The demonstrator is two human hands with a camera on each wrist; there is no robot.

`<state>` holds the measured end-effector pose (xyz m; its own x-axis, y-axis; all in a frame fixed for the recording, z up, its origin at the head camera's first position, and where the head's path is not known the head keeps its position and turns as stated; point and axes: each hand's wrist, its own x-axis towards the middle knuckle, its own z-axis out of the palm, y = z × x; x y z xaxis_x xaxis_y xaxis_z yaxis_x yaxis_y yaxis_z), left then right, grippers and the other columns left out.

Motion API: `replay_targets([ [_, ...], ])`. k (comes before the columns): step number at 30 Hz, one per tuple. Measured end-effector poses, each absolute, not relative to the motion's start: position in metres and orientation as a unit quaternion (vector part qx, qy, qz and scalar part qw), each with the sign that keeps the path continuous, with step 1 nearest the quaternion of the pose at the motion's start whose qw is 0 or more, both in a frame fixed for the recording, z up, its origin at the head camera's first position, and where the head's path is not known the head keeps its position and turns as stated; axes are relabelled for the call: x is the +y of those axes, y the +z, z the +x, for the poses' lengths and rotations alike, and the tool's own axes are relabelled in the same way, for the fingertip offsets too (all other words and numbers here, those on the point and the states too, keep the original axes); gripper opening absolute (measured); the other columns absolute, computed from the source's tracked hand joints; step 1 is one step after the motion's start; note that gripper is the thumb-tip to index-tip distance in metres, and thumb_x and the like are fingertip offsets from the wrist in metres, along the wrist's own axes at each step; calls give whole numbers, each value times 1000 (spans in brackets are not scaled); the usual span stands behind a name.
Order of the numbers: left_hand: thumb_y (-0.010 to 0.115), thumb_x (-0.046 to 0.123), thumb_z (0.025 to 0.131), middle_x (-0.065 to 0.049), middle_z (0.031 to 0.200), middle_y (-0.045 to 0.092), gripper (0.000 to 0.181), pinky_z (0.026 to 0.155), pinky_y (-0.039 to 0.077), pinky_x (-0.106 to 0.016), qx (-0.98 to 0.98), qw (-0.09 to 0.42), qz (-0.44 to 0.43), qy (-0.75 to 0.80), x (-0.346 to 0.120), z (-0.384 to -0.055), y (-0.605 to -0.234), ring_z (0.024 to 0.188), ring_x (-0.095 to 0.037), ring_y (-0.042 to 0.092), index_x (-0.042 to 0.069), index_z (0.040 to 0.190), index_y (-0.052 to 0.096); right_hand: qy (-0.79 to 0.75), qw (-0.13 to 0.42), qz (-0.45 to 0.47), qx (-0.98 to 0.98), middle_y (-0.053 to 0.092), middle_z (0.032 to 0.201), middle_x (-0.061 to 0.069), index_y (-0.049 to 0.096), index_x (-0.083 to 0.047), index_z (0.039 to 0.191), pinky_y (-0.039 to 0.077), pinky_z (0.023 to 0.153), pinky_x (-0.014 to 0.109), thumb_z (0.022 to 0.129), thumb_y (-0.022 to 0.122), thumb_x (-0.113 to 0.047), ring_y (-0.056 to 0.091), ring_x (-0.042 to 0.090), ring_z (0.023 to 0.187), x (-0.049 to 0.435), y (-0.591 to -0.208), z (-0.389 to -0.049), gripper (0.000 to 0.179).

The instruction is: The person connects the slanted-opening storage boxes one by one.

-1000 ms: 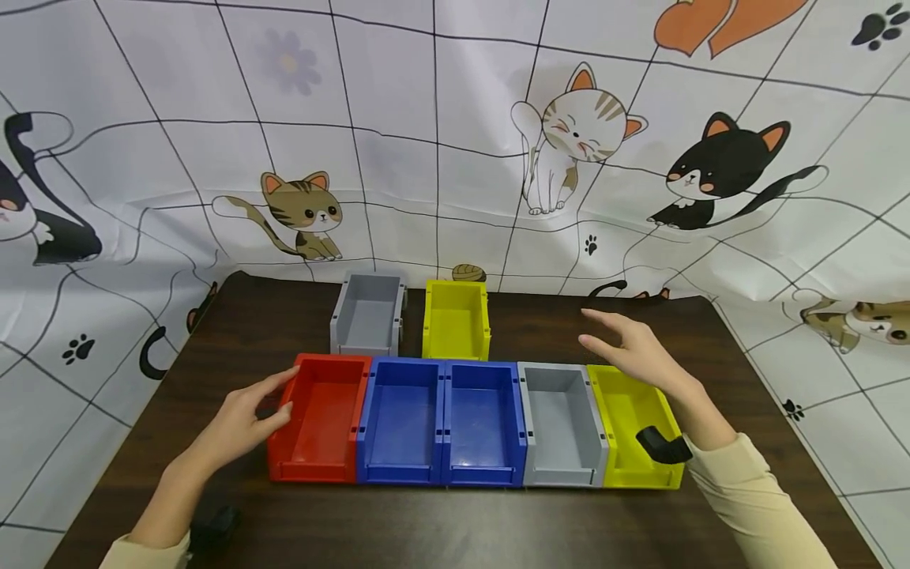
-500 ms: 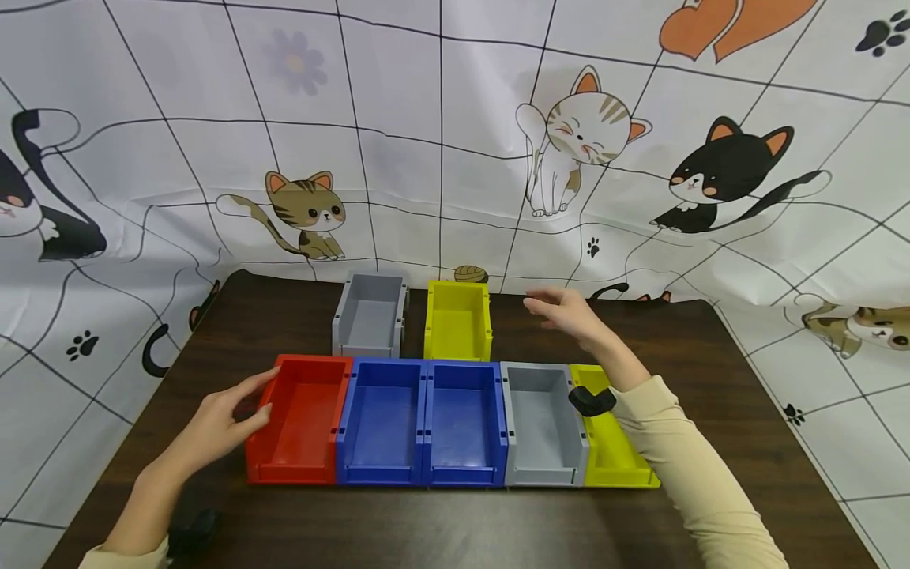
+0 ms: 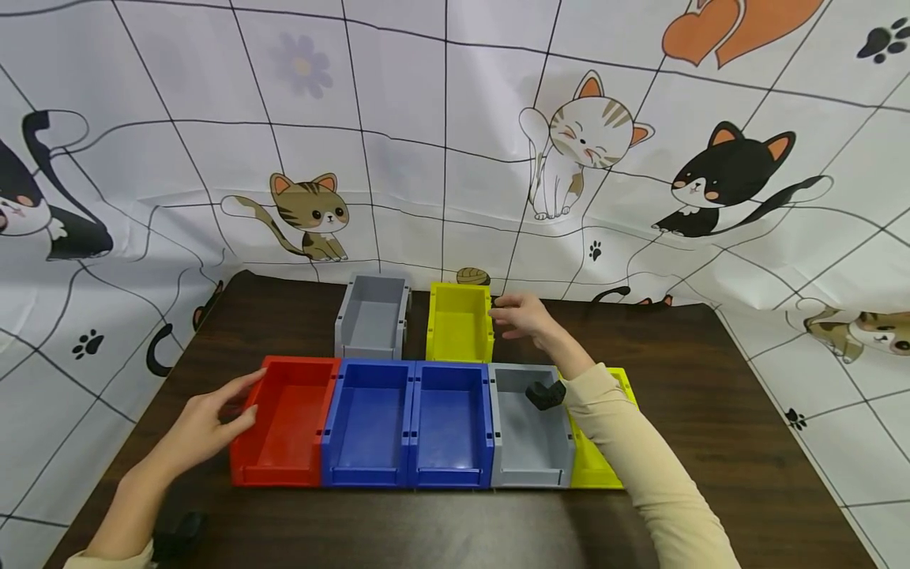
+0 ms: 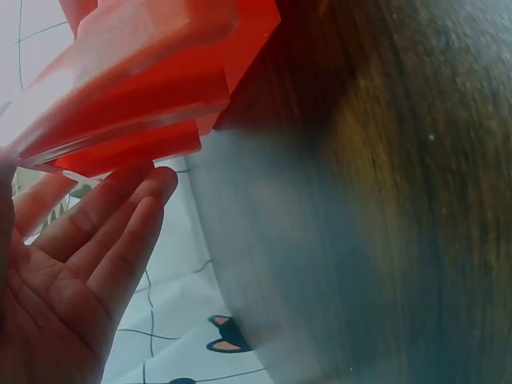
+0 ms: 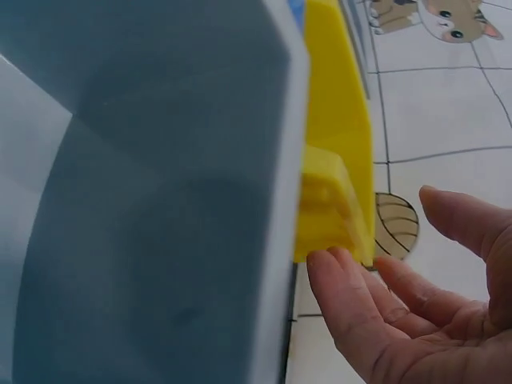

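A row of bins stands across the table: a red bin [image 3: 291, 419] at the left, two blue bins [image 3: 368, 419] [image 3: 449, 419], a grey bin [image 3: 529, 442] and a yellow bin [image 3: 593, 466]. My left hand [image 3: 199, 431] is at the red bin's outer left wall, fingers extended and fingertips against it in the left wrist view. Behind the row stands a second yellow bin [image 3: 460, 324]. At its right wall is my right hand [image 3: 524, 316], fingertips right at the yellow side, thumb apart from the fingers in the right wrist view.
Left of the rear yellow bin is another grey bin [image 3: 373, 316]. A cat-print cloth [image 3: 398, 158] hangs behind and beside the dark wooden table [image 3: 711, 411]. My right sleeve [image 3: 640, 450] passes over the front yellow bin.
The front row of bins has slid left, along with my left hand. My right hand has moved left from above the front yellow bin to the rear yellow bin's side.
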<state>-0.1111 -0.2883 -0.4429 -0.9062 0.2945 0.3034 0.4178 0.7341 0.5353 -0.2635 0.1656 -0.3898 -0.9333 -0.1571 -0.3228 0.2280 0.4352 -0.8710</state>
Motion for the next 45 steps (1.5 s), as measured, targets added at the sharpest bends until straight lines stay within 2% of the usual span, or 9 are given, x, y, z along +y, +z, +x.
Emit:
replay_targets([
  [7, 67, -4, 78, -32, 118, 56, 54, 68, 55, -47, -927, 92, -185, -313, -293, -111, -443, 87, -40, 64, -6, 129, 49, -516, 193, 57, 833, 51, 129, 24, 43, 7, 135, 57, 73, 37, 88, 64, -11, 56, 35, 111, 150, -399, -267, 55],
  [15, 66, -4, 79, -32, 119, 56, 54, 69, 54, -50, -928, 96, -178, -312, -297, -111, -444, 87, -42, 63, -5, 130, 49, -461, 173, 69, 867, 60, 115, 23, 54, 7, 127, 58, 64, 32, 87, 63, -6, 61, 33, 102, 140, -404, -272, 43],
  [27, 67, -4, 79, -32, 118, 56, 54, 68, 54, -48, -926, 98, -181, -316, -296, -112, -445, 88, -43, 63, -6, 129, 49, -469, 148, 43, 869, 60, 113, 24, 51, 6, 130, 57, 71, 34, 89, 59, -9, 63, 30, 93, 168, -390, -274, 44],
  [31, 66, -5, 78, -32, 117, 56, 54, 68, 54, -48, -926, 98, -181, -315, -296, -111, -445, 87, -43, 63, -6, 129, 49, -490, 141, 45, 859, 59, 117, 25, 49, 5, 133, 55, 79, 39, 88, 57, -8, 63, 32, 96, 187, -376, -272, 47],
  [35, 66, -4, 79, -33, 118, 56, 54, 68, 54, -49, -927, 96, -179, -316, -296, -112, -444, 88, -43, 63, -6, 130, 49, -495, 131, 49, 857, 57, 122, 25, 45, 5, 135, 56, 78, 38, 87, 55, -8, 61, 33, 99, 209, -360, -269, 50],
  [40, 67, -5, 78, -33, 118, 56, 54, 69, 54, -49, -927, 98, -179, -314, -295, -112, -445, 89, -43, 63, -6, 130, 49, -482, 111, 47, 868, 55, 125, 25, 44, 5, 136, 57, 71, 30, 88, 55, -9, 62, 21, 86, 240, -344, -260, 51],
  [45, 67, -5, 78, -33, 118, 56, 55, 69, 54, -48, -928, 100, -178, -313, -295, -113, -445, 89, -44, 62, -6, 129, 49, -480, 85, 28, 873, 55, 123, 27, 42, 5, 138, 56, 65, 27, 89, 54, -9, 62, 9, 72, 270, -332, -242, 52],
])
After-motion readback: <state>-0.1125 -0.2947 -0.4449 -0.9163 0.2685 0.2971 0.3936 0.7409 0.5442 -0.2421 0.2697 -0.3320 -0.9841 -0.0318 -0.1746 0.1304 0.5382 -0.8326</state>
